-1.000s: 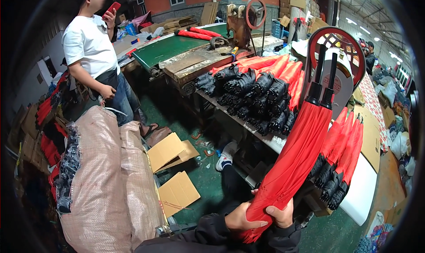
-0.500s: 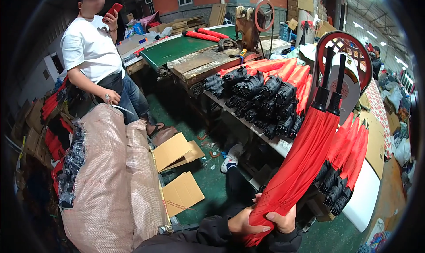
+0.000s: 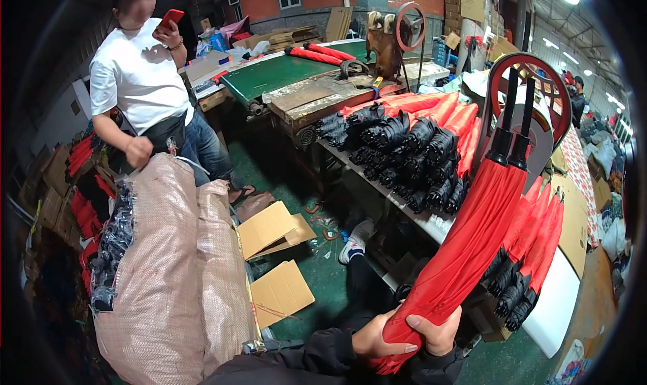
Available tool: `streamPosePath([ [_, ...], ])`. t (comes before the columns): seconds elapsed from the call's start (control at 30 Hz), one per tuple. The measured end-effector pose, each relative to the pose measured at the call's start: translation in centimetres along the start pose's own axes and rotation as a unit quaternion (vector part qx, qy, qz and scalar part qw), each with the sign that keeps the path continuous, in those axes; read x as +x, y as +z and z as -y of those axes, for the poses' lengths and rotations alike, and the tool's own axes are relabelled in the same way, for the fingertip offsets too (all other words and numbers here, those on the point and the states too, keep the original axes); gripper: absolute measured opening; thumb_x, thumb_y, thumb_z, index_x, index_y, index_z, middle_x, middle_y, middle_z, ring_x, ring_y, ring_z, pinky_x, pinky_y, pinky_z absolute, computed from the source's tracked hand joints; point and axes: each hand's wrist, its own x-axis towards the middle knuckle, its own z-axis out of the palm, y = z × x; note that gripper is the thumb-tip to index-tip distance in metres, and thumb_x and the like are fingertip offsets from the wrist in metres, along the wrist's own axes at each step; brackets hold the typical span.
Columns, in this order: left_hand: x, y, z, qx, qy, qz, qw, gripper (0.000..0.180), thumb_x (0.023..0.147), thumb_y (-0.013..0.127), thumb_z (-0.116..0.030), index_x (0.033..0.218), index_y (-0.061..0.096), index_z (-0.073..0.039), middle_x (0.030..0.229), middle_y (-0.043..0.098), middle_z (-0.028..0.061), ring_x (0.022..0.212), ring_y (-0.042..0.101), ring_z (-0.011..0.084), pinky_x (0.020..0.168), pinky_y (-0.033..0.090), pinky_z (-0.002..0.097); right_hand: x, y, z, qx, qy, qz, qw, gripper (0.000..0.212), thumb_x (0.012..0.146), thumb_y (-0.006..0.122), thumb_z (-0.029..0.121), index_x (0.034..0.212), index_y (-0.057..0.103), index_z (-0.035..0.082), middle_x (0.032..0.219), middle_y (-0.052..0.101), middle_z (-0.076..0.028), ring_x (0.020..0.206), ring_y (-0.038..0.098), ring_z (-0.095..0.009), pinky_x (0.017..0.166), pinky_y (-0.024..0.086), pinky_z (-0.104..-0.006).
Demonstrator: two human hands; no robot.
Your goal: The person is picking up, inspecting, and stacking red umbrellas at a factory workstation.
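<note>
Two folded red umbrellas (image 3: pixel 465 240), held together as one bundle, slant up to the right from my hands. Their black shafts point upward beside a wheel with a red rim (image 3: pixel 563 108). My left hand (image 3: pixel 377 336) is closed around the lower end of the red cloth from the left. From the right, my right hand (image 3: pixel 437 330) grips the same cloth, its thumb lying across the front. The far sides of the fingers are partly hidden. Beyond the bundle, a pile of folded umbrellas (image 3: pixel 411 149) lies on a bench, black ends toward me.
More red umbrellas (image 3: pixel 532 243) lie right of the bundle. Large woven sacks (image 3: pixel 158 270) stand at left, beside open cardboard boxes (image 3: pixel 283 290). A person in a white shirt (image 3: pixel 145 81) stands behind the sacks, holding a red phone (image 3: pixel 170 19). A green table (image 3: pixel 269 75) is farther back.
My view has shifted slightly. Both hands keep their grip on the umbrellas, which stay at about the same slant. The other person's lower hand has lifted a little off the sack's top.
</note>
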Motion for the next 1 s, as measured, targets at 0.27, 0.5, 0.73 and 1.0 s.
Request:
streamPosePath([
  [0.27,-0.4,-0.1,1.3,0.235,0.049,-0.088,0.967,0.104,0.072,0.097,-0.024,0.153,0.037,0.0,0.129,0.068,0.0169,0.115,0.069,0.0234,0.098,0.056,0.0376,0.5,0.2,1.0,0.079,0.013,-0.004,0.997,0.05,0.08,0.084,0.002,0.124,0.063,-0.008,0.108,0.075,-0.016,0.098,0.074,-0.027,0.09,0.059,-0.0386],
  [0.5,-0.3,-1.1,1.5,0.005,-0.003,-0.051,0.999,0.08,0.085,0.085,-0.007,0.151,0.039,-0.002,0.137,0.06,0.0109,0.124,0.061,0.0216,0.104,0.05,0.0384,2.2,-1.7,-3.4,0.012,0.015,0.041,0.999,0.052,0.084,0.088,0.01,0.128,0.063,-0.003,0.115,0.073,-0.009,0.104,0.069,-0.017,0.093,0.056,-0.0332],
  [0.73,-0.6,-2.0,1.2,-0.016,-0.048,-0.017,0.999,0.081,0.085,0.085,-0.006,0.152,0.04,-0.003,0.145,0.056,0.0093,0.136,0.053,0.0218,0.113,0.042,0.0393,1.9,-2.0,-2.9,0.037,0.038,0.088,0.995,0.057,0.089,0.085,0.018,0.135,0.058,-0.002,0.127,0.069,-0.01,0.115,0.065,-0.018,0.099,0.053,-0.0345],
  [1.0,-1.0,-3.4,1.8,0.09,-0.074,0.047,0.992,0.079,0.087,0.086,-0.012,0.151,0.04,-0.004,0.143,0.057,0.0105,0.133,0.054,0.0226,0.111,0.044,0.0395,1.9,-1.8,-3.2,0.053,0.043,0.122,0.99,0.074,0.089,0.083,0.034,0.142,0.049,-0.006,0.125,0.07,-0.022,0.115,0.07,-0.033,0.101,0.055,-0.0459],
])
